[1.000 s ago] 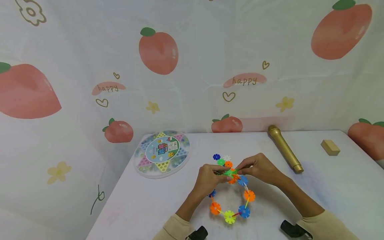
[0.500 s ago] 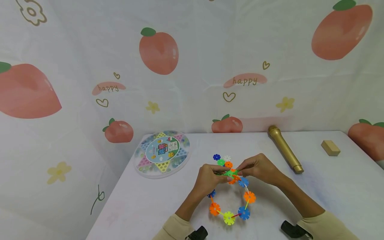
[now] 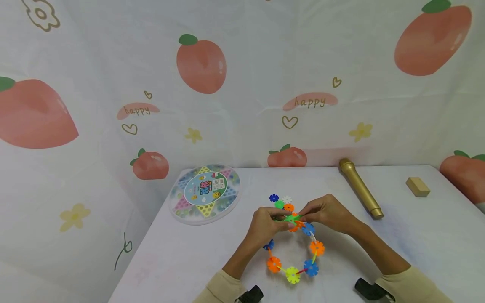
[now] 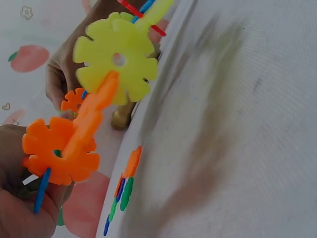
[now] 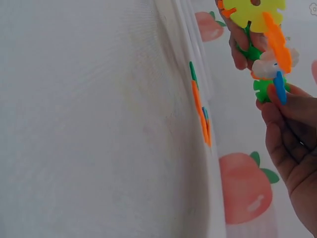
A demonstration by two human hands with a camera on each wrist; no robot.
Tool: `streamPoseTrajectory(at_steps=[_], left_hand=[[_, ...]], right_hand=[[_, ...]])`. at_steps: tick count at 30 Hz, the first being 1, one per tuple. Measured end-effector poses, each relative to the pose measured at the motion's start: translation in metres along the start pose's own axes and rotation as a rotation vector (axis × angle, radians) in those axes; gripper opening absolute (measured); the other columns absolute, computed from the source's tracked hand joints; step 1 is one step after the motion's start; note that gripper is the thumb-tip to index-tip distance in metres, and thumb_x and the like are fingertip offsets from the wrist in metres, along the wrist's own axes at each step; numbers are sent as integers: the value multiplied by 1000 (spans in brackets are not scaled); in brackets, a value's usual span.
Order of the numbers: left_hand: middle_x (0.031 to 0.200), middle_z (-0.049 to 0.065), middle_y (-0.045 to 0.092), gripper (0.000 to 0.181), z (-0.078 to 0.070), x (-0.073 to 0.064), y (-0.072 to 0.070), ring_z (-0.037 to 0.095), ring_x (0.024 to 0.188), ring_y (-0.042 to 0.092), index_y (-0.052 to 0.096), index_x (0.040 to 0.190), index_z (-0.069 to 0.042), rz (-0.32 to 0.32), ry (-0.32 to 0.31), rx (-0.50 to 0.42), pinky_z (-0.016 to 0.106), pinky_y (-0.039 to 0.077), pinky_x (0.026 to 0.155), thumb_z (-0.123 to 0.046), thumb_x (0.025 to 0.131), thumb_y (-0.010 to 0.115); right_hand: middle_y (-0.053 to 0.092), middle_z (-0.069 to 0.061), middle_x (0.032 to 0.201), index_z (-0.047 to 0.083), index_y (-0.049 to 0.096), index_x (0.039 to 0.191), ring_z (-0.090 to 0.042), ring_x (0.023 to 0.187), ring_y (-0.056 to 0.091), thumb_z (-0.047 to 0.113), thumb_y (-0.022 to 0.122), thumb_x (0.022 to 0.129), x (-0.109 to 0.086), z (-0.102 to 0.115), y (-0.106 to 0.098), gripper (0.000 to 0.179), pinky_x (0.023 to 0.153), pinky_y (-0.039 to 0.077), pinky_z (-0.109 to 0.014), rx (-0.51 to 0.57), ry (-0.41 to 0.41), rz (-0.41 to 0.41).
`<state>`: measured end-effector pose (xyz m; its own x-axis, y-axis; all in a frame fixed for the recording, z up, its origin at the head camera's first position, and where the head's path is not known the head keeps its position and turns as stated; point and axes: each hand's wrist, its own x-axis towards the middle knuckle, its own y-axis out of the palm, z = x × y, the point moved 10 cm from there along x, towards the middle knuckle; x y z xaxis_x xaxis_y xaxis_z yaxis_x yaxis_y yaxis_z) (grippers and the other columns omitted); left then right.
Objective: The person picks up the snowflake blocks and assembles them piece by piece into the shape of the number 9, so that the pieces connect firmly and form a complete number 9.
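Your ring of plastic discs [image 3: 293,275] has swung slightly to the right at its lower part since the earlier frame, while both hands stay nearly in place. Your left hand [image 3: 264,225] pinches the ring; your right hand [image 3: 326,212], facing it, pinches a green disc [image 3: 291,219]. Loose discs [image 3: 279,204] lie just beyond your fingertips, a round game box [image 3: 206,188] left, a gold microphone [image 3: 360,187] and small block [image 3: 417,187] right. Between your forearms hangs the ring, partly hidden by your left hand.
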<state>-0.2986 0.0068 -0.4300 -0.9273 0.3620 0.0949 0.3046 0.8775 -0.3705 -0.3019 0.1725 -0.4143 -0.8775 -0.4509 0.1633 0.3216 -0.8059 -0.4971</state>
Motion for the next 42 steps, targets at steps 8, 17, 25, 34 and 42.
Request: streamPoseTrajectory(at_steps=[8,17,25,34,42], left_hand=[[105,-5,76,32,4,-1,5,7,91,69,82,119,-16,37,-20,-9,23,59,75,-21,88,89],[107,0,79,29,4,-4,13,22,87,80,80,121,-11,118,-44,-130,29,64,76,-25,95,82],[107,-3,78,28,-1,-5,11,14,86,77,81,118,-11,106,-3,-50,30,64,74,-32,100,77],[102,-3,79,26,1,-2,8,6,83,73,82,115,-11,90,-12,-32,26,62,72,-30,100,76],[101,-3,78,26,0,-1,6,6,87,72,82,112,-9,77,1,-18,24,61,71,-31,98,79]], right_hand=[[80,-2,94,9,83,98,-14,79,73,5,77,95,2,-4,1,8,76,63,-28,-6,7,16],[80,-4,95,8,82,100,-17,82,75,8,77,95,4,-9,6,6,79,63,-27,36,31,35],[80,-5,101,10,81,105,-18,88,77,10,75,98,4,-5,17,9,82,63,-28,68,-2,80],[80,-5,103,10,81,106,-18,89,77,11,75,99,6,-3,18,9,83,63,-27,58,-5,98],[79,-4,104,12,80,107,-20,90,77,12,74,100,8,-2,19,10,85,63,-27,54,9,120]])
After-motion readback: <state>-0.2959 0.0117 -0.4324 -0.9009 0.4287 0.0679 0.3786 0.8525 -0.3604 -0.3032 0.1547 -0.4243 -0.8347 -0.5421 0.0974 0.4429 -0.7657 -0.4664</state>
